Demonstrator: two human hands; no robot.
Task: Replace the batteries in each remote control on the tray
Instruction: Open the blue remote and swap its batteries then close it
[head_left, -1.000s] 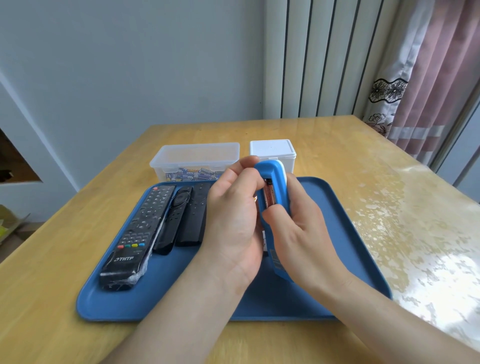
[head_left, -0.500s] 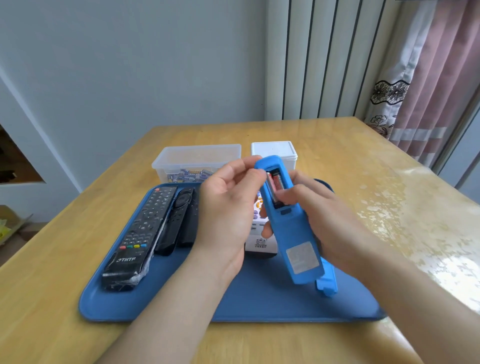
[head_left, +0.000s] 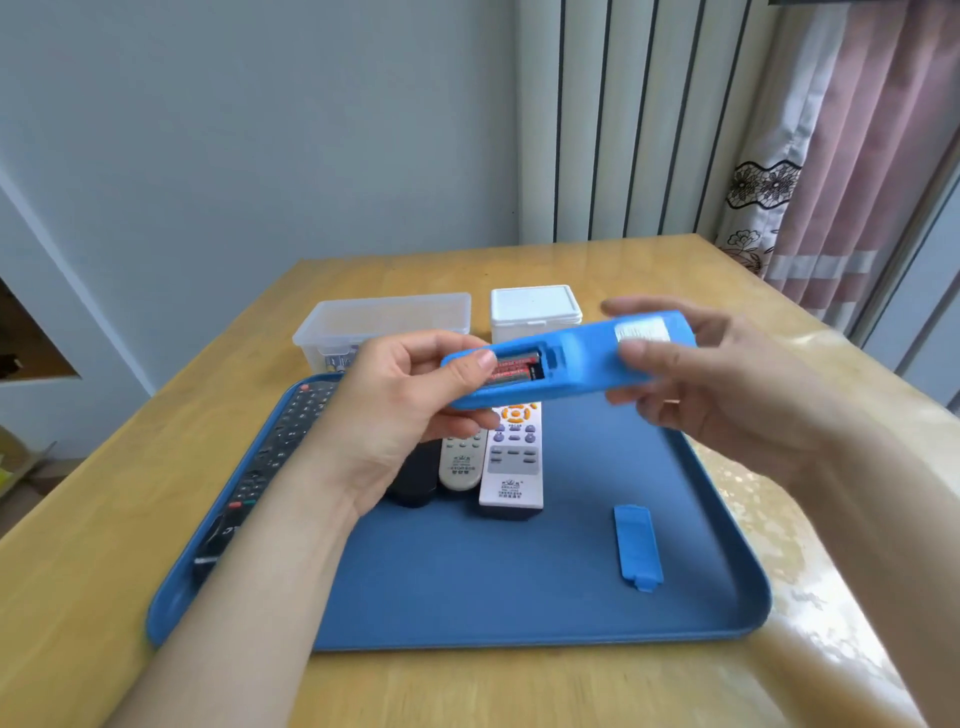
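The blue tray (head_left: 467, 597) lies nearest on the wooden table (head_left: 104, 519). Toward 4 o'clock on its floor a small blue battery cover (head_left: 638, 545) lies flat, well apart from everything else. At 9 o'clock a long black remote (head_left: 270, 457) runs along the tray's left rim, partly hidden by the person's forearm. Further in, toward 11 o'clock, a white remote (head_left: 511, 467) and a smaller grey remote (head_left: 460, 462) lie side by side, buttons up, with a dark remote (head_left: 413, 483) just left of them, half under the wrist. Held in the air above these is the blue remote (head_left: 571, 358), back upward and almost level, its right end a little higher. Its battery bay is uncovered and two red batteries (head_left: 511, 366) lie inside. The left hand (head_left: 395, 415) grips the left end, thumb pressed on the near edge beside the bay and fingers curled underneath. The right hand (head_left: 727, 395) takes the other end between thumb in front and fingers behind (it is blurred, so I cannot tell how firmly). Beyond the tray at 12 o'clock stands a clear plastic box (head_left: 384, 322), and just right of it a white lidded box (head_left: 535, 306). Far off at 2 o'clock hangs a pink curtain (head_left: 883, 156).
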